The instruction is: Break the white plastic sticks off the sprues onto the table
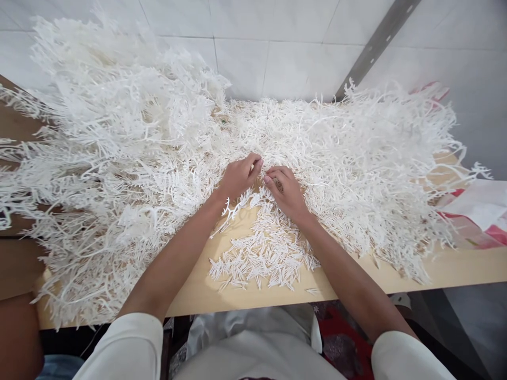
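My left hand (241, 176) is closed, thumb and fingers pinched together above the middle of the table. Facing it, a short gap away, my right hand (285, 192) has its fingers curled in towards the thumb. What either hand holds, if anything, is too small to make out. Just below them lies a white branched plastic piece (234, 209), partly under my left wrist. Nearer me is a loose pile of short thin white sticks (266, 253) on the wooden table (198, 287).
A tall heap of tangled white branched pieces (130, 121) rises on the left, and another heap (376, 169) spreads to the right. White tiled wall (277, 63) stands behind. A white and pink bag (475, 214) lies at the right. Cardboard (19, 264) borders the left edge.
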Motion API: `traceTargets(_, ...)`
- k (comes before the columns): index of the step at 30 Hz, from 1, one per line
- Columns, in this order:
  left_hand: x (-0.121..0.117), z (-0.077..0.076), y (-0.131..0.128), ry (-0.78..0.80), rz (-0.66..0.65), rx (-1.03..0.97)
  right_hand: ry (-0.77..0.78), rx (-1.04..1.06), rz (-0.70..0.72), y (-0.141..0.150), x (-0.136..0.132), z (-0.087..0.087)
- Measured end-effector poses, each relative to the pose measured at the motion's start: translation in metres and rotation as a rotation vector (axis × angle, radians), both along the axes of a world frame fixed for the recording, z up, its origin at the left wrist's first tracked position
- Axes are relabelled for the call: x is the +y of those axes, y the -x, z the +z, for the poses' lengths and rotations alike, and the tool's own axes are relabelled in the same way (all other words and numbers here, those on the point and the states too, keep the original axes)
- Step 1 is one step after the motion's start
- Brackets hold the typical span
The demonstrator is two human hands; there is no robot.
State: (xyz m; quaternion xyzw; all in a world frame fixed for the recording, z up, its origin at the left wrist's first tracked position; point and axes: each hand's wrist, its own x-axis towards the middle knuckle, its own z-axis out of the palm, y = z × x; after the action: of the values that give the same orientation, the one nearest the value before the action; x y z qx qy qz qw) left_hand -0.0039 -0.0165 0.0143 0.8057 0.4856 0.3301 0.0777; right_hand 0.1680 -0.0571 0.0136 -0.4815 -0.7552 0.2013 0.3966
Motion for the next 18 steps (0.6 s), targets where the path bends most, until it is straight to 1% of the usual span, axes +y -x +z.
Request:
traceTargets(6,0.0008,-0.0010,0.0001,-0.014,-0.004,0.022,0.012,-0.005,-0.013,0.0004,-0.0003,-0.0002)
traceTargets(11,0.0030,-0.0056,-0.0015,-0.055,0.031,0.054,-0.035,-0.008,0.009,0.0005,-0.0005,-0.0002)
traceTargets(16,0.0031,-0.0060,-0.0024,-0.015,0.045,0.078,-0.010,-0.019,0.018,0.0006,0.0004,0.0042)
traceTargets(18,0.0059,-0.0055,-0.0001,0.020,0.058,0.053,-0.022,-0.022,0.030,0.0007,-0.0014,0.0052)
